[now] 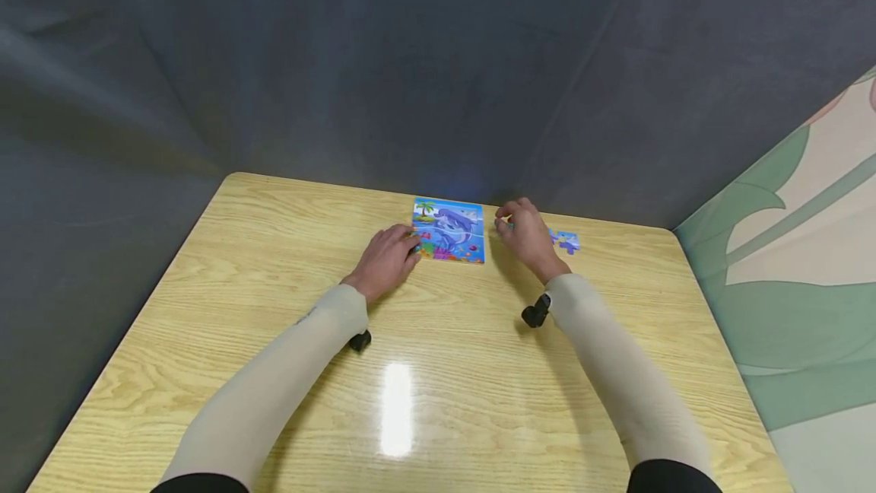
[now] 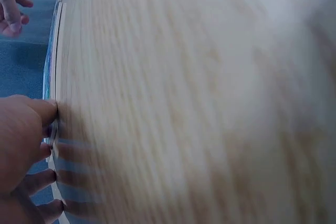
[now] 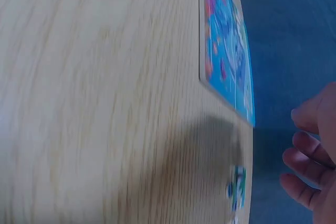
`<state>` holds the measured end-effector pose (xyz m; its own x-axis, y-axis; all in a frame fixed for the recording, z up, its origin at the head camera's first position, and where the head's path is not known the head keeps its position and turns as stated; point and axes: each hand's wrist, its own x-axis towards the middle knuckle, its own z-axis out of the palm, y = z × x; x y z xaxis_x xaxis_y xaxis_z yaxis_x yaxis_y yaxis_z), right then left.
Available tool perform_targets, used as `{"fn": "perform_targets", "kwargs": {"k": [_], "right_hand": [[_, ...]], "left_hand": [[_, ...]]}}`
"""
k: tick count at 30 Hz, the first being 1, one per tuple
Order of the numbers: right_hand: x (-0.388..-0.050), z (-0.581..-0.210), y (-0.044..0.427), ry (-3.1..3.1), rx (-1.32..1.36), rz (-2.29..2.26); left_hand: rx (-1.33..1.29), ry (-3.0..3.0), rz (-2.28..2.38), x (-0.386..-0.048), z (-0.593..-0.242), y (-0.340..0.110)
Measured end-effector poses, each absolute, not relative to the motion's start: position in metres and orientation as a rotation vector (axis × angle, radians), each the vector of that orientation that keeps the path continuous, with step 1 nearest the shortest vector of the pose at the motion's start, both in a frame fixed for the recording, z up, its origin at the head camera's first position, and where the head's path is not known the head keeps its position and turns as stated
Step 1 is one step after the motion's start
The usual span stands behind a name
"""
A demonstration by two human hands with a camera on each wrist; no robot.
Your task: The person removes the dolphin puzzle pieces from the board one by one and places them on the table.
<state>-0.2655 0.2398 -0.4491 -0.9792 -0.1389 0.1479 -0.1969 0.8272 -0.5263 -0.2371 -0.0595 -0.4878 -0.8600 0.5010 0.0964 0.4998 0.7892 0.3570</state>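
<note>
My left hand (image 1: 385, 260), fingers loosely spread, touches the puzzle (image 1: 448, 232); sideways pressure could buckle it. Whether my right hand (image 1: 529, 236) holds anything, I cannot tell.

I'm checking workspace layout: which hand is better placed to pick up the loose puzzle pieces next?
Probably the right hand: it is beside the loose pieces. The left hand is on the far side of the dolphin puzzle, at its left edge.
</note>
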Motion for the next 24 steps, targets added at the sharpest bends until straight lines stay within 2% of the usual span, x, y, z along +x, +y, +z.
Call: {"fn": "perform_targets", "kwargs": {"k": [24], "right_hand": [[-0.276,-0.454,0.16,-3.106,0.58,0.77]], "left_hand": [[0.793,2.925,0.589,-0.238,-0.487,-0.061]]}}
